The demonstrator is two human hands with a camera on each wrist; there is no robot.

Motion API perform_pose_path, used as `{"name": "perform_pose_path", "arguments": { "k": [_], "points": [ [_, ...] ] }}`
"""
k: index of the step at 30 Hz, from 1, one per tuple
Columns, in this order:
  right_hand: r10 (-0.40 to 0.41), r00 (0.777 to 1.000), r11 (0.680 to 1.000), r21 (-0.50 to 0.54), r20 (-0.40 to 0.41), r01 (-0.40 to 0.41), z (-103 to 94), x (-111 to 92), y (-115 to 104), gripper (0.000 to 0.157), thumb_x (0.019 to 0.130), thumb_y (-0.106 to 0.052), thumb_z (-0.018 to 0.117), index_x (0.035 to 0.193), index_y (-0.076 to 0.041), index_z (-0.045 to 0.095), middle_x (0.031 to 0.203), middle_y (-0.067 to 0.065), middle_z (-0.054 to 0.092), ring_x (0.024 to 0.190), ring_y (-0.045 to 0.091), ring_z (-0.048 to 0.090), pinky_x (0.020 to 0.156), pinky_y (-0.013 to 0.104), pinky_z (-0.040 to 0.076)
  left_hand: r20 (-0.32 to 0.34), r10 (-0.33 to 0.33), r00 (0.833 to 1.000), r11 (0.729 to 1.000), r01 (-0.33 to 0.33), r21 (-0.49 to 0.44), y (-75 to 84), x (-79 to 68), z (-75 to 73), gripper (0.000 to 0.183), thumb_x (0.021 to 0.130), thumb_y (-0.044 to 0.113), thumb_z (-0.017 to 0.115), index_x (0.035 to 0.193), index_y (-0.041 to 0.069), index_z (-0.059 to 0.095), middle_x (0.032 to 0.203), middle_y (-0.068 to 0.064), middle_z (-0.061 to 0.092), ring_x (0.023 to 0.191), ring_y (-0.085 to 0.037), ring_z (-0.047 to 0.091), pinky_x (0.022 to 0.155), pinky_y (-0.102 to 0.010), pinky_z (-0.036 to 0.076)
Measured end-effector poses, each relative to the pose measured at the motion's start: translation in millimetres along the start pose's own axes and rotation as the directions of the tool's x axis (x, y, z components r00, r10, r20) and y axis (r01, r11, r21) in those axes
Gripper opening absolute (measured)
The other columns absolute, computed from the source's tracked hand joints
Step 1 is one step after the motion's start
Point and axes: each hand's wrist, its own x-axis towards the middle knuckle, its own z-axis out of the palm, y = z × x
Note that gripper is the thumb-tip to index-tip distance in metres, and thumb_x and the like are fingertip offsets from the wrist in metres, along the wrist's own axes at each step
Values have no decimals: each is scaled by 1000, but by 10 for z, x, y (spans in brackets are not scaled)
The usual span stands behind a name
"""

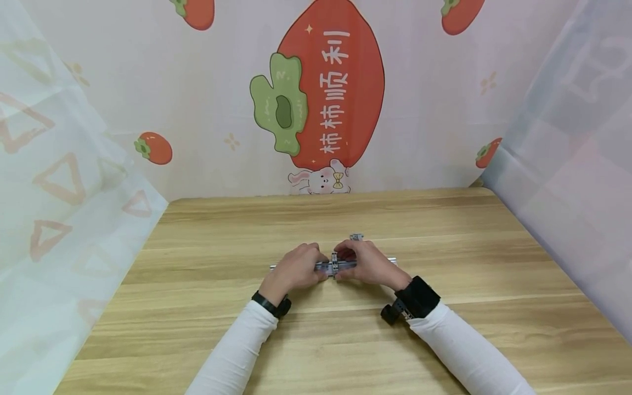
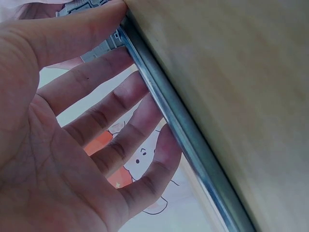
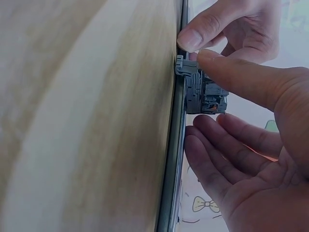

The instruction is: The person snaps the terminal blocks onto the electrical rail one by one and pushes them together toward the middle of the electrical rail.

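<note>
A silvery metal DIN rail (image 1: 323,267) lies crosswise on the table. My left hand (image 1: 299,267) grips it left of its middle, with thumb and fingertips on its opposite long edges in the left wrist view. A grey terminal block (image 3: 200,92) sits on the rail, standing out from it in the right wrist view. My right hand (image 1: 367,264) pinches this block, thumb at its near end, while the other fingers curve around its far side. Part of the rail (image 3: 170,198) is hidden behind the hands in the head view.
Another small grey piece (image 1: 356,237) lies just behind the right hand. The wooden table (image 1: 207,307) reaches back to a printed cloth (image 1: 419,109). Further cloth hangs on the left and right sides.
</note>
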Motion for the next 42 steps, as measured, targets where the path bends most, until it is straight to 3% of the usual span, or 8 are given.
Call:
{"name": "perform_pose_path", "arguments": {
  "k": [17, 29, 42],
  "points": [
    [38, 999, 999, 25, 29, -38, -99, -43, -15, 58, 68, -26, 79, 117, -7, 56, 109, 5, 59, 99, 20, 57, 85, 33, 43, 8, -3, 1000, 1000, 3, 2, 27, -16, -4, 28, 80, 29, 69, 105, 16, 69, 91, 2, 51, 78, -15, 45, 66, -28, 38],
    [20, 998, 1000, 11, 61, -21, -237, -65, 28, 59, 67, -28, 80, 116, -6, 57, 111, 7, 59, 101, 22, 56, 85, 34, 43, 4, -17, 1000, 1000, 17, -1, 32, -11, -2, 28, 80, 29, 69, 104, 16, 69, 91, 3, 52, 77, -15, 45, 65, -28, 38],
    [51, 999, 999, -12, 0, -51, -392, -87, 123, 54, 74, -34, 75, 117, -6, 58, 112, 6, 60, 102, 23, 56, 85, 36, 43, -1, -16, 1000, 1000, 16, 15, 19, -15, -8, 36, 79, 32, 69, 110, 15, 67, 94, 3, 53, 79, -14, 46, 66, -27, 38]
  ]
}}
